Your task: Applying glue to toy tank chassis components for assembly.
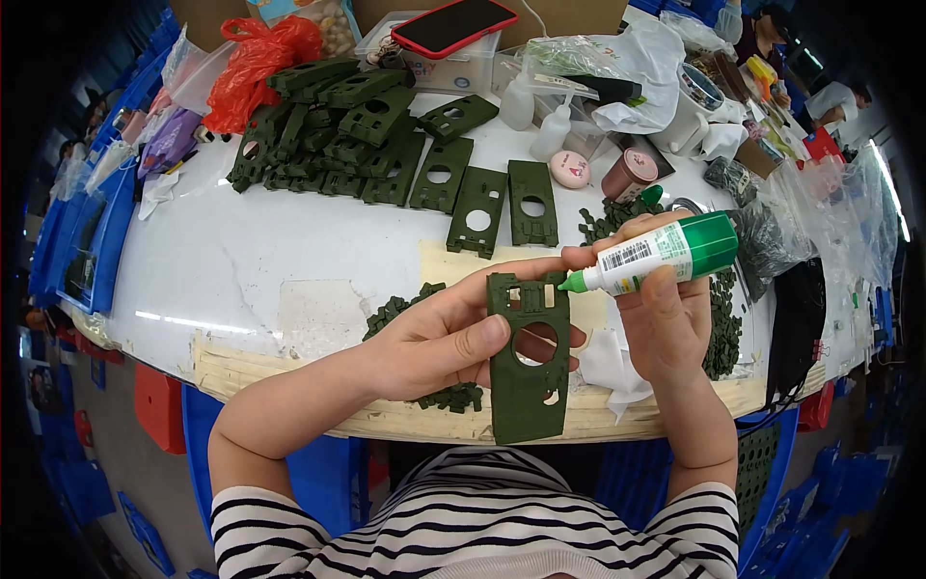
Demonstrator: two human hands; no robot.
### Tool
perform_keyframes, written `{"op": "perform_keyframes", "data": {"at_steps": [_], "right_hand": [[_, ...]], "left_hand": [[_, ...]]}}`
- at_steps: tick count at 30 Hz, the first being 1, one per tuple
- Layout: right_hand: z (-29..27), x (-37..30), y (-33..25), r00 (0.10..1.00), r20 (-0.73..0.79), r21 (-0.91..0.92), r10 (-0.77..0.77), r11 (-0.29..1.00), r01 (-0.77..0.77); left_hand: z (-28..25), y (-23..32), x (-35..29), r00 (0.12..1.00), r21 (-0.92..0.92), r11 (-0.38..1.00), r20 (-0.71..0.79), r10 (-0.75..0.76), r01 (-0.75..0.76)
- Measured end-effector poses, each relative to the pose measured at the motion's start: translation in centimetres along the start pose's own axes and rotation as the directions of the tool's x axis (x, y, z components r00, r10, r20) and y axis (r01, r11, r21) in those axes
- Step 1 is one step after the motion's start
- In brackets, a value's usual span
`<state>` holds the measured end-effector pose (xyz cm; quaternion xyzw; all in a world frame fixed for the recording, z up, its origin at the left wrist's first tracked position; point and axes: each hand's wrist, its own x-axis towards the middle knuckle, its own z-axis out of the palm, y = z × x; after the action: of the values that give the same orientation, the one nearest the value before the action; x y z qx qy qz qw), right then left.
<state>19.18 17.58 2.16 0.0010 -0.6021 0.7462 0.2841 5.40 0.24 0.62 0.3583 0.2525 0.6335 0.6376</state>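
Note:
Between the thumb and fingers of my left hand (439, 338) is a dark green plastic model tank hull plate (529, 396), held upright, with a large round hole and smaller cut-outs. My right hand (670, 323) grips a white glue bottle (632, 259) with a green base and green nozzle. The bottle lies nearly level, its nozzle tip at the upper right corner of the plate; whether it touches I cannot tell. Small dark green parts (449, 397) lie in a heap behind my left wrist, and more small parts (723, 328) lie beside my right hand.
A pile of similar green hull plates (338, 125) covers the table's back left. Behind it stand a red plastic bag (260, 72) and a clear box with a red-edged phone (453, 27). White squeeze bottles (552, 132), a brownish-pink jar (630, 175) and crumpled plastic bags (772, 227) crowd the right.

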Motion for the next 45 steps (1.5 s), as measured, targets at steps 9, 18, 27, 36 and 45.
{"op": "perform_keyframes", "data": {"at_steps": [9,18,27,36,45], "right_hand": [[0.00,-0.01,-0.03,1.000,-0.001,-0.002,0.024,1.000,-0.024],[0.30,0.04,-0.45,0.998,-0.011,-0.067,0.056,0.996,-0.057],[0.20,-0.05,-0.20,0.999,-0.013,-0.003,0.046,0.999,-0.046],[0.33,-0.02,-0.56,0.998,-0.009,-0.073,0.058,0.996,-0.058],[0.17,-0.08,-0.38,0.998,-0.016,-0.074,0.060,0.995,-0.061]], "left_hand": [[-0.09,-0.26,0.17,1.000,0.030,0.999,-0.004,0.017,-0.017],[-0.17,-0.14,0.08,1.000,0.024,1.000,0.007,0.001,-0.001],[-0.10,-0.21,0.19,1.000,0.034,0.999,0.002,0.021,-0.021],[0.23,0.26,0.11,0.999,0.043,0.999,-0.023,-0.022,0.023],[-0.31,-0.29,0.12,1.000,0.032,0.999,0.015,0.016,-0.016]]}}
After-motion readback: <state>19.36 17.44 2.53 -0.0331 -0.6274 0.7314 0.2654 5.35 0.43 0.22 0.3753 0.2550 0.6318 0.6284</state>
